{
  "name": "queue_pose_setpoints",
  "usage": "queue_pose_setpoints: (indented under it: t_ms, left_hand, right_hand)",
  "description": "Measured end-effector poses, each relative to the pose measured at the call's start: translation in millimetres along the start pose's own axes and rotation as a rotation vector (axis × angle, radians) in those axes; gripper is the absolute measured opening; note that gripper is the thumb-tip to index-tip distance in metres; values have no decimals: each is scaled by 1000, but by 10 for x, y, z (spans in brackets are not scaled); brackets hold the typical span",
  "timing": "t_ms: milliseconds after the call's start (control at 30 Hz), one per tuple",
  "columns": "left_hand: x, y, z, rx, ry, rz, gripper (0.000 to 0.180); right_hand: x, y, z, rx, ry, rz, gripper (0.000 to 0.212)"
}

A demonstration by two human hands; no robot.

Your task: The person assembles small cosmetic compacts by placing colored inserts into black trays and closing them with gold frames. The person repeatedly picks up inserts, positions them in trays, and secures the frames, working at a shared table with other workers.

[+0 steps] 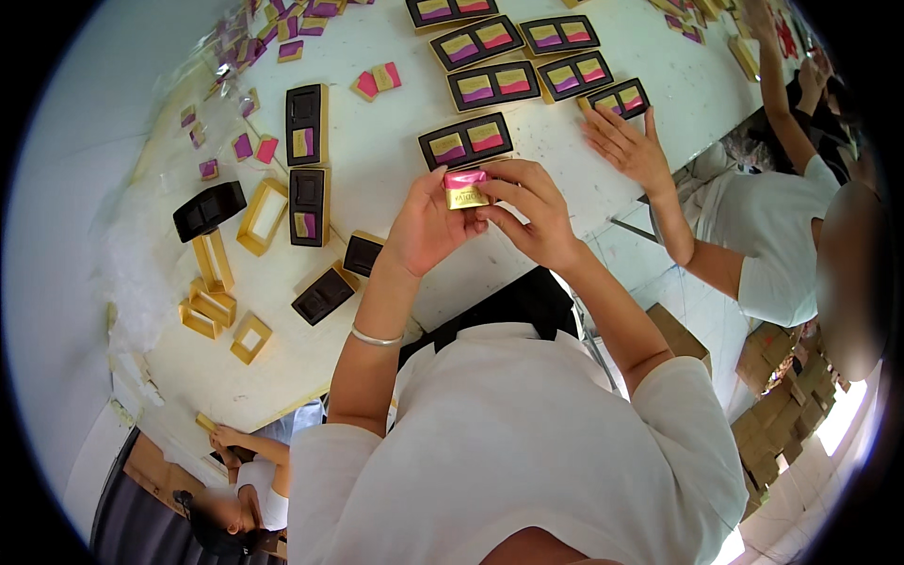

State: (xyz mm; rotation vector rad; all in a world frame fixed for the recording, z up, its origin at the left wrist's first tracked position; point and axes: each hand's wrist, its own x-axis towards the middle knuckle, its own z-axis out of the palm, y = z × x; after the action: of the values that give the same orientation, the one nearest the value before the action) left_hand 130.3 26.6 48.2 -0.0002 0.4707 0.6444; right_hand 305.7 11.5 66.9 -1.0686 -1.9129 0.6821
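Observation:
A small pink-and-gold wrapped packet (465, 193) is held between my two hands above the table's near edge. My left hand (422, 226) grips its left side with thumb and fingers. From the other side, the fingertips of my right hand (535, 209) pinch it. Just beyond them lies a gold-edged black tray (466, 140) with one purple and one pink packet in its two compartments. To the left, two upright trays, one farther (305, 105) and one nearer (304, 184), each hold a single purple packet in the near compartment.
More filled trays (494, 88) stand beyond. A co-worker's hand (626, 146) touches one at right. Empty trays (325, 294), a black insert (209, 209) and gold frames (251, 339) lie at left. Loose packets (266, 149) are scattered farther left. Another person (259, 466) works at lower left.

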Motion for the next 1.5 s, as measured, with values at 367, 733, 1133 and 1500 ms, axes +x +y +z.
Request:
queue_pose_setpoints:
  t_ms: [367, 733, 1133, 1500]
  left_hand:
    - [-83, -498, 71, 618, 338, 84, 38]
    - [-51, -55, 93, 1452, 596, 130, 41]
    - [29, -202, -404, 1971, 516, 459, 77]
    - [188, -247, -442, 1789, 447, 512, 79]
  right_hand:
    - [-599, -160, 58, -94, -87, 359, 39]
    - [-465, 371, -34, -391, -82, -61, 31]
    - [-280, 564, 185, -261, -201, 7, 22]
    - [-326, 680, 154, -202, -178, 242, 14]
